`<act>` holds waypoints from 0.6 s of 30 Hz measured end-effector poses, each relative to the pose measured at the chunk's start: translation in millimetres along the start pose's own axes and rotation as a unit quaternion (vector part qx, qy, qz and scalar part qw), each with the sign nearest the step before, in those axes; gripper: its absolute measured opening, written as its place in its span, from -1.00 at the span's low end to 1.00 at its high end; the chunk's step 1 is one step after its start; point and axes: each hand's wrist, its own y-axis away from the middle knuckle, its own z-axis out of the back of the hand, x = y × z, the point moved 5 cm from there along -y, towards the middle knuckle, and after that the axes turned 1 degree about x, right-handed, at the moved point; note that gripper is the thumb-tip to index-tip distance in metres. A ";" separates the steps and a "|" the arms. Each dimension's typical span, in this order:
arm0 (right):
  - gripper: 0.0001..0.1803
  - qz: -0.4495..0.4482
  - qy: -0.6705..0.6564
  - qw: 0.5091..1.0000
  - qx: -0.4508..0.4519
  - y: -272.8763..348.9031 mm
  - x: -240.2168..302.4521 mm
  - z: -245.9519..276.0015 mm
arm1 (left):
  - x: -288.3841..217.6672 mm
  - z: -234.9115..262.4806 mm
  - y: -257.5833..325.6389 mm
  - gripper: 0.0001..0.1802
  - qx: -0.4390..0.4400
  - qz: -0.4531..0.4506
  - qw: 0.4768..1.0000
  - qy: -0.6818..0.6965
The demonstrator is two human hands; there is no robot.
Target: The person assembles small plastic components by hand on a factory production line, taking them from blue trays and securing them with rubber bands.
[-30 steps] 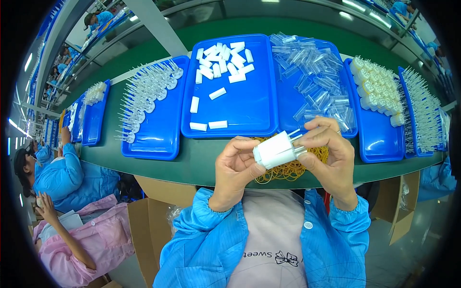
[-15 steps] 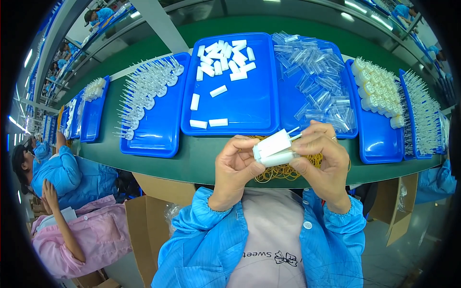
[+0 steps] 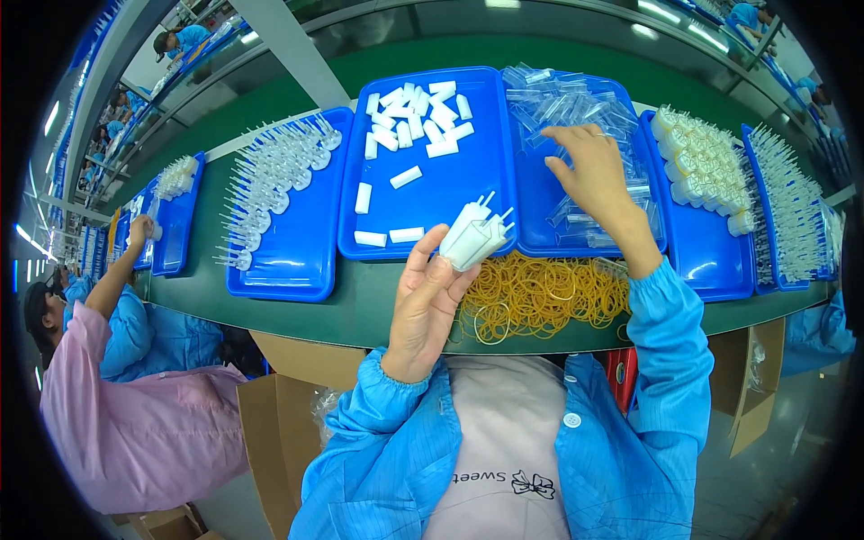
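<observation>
From where I stand, the person's left hand (image 3: 425, 301) is pinching the lower end of a white bundle (image 3: 470, 238) between thumb and fingertips. The bundle tilts up and to the right out of that grip, with thin pale rods poking from its far end. The right hand (image 3: 596, 175) is loosely spread, its thumb standing apart from the fingers, over a blue tray (image 3: 533, 193) of clear plastic tubes (image 3: 562, 101); I can't tell whether its fingertips touch them. Between the two hands, nearer the body than the right one, lies a heap of yellow rubber bands (image 3: 544, 301) on the green table (image 3: 360, 310). Straight beyond the left hand sits another blue tray (image 3: 459, 175), its short white pieces (image 3: 418, 112) mostly clustered at the far end. Farther to that hand's left, thin-stemmed parts (image 3: 279, 180) stand crowded in a third tray (image 3: 301, 241). To the right of the right hand, chunky white parts (image 3: 706, 171) fill the far portion of one more tray (image 3: 706, 265). Well to the left of both hands, a pink-sleeved co-worker's hand (image 3: 140, 230) reaches toward the table.
</observation>
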 end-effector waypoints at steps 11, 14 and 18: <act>-0.84 0.129 0.117 0.983 0.063 23.3 13.3 -48.0 | 1.4 -6.3 -1.3 -0.45 0.039 0.019 0.998 0.052; -0.86 0.159 0.104 0.982 0.017 20.8 22.1 -32.5 | 2.3 -8.0 1.4 -0.45 0.053 0.025 0.997 0.050; -0.84 0.126 0.072 0.982 0.120 23.7 19.1 -29.4 | 2.6 -9.9 4.2 -0.42 0.059 0.021 0.998 0.005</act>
